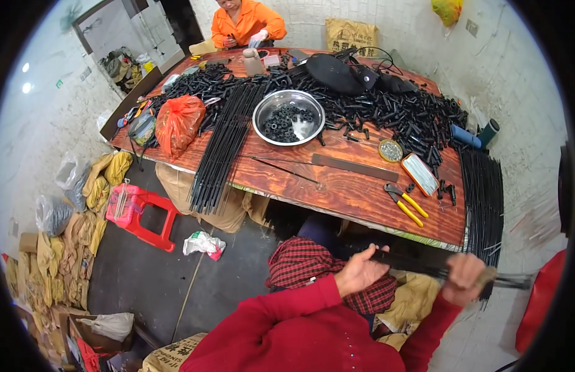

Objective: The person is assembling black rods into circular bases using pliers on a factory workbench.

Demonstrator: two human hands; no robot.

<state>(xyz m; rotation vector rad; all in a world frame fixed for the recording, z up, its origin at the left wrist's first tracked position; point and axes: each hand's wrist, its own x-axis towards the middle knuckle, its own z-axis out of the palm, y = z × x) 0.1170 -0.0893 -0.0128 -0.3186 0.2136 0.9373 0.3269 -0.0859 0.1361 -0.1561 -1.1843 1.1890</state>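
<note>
My right hand (pixel 463 279), slightly blurred, is wrapped around a bundle of thin black rods (pixel 417 263) above my lap, off the table's front edge. At the bundle's other end my left hand (pixel 362 271) is turned partly palm up, its fingers curled about the rod ends. The far ends of the rods stick out past my right hand toward a red object (pixel 540 304) at the right rim. Yellow-handled pliers (pixel 406 203) lie on the table just beyond my hands. A red-and-black checked cloth (pixel 303 263) covers my lap.
The wooden table (pixel 355 189) carries a steel bowl (pixel 289 141) of small black rings, heaped black tubular parts (pixel 386 115), a rod bundle (pixel 222 152), a metal strip (pixel 354 167) and an orange-rimmed case (pixel 420 175). More rods (pixel 484 204) overhang at right. A red stool (pixel 157 214) stands left; a person (pixel 247 25) sits opposite.
</note>
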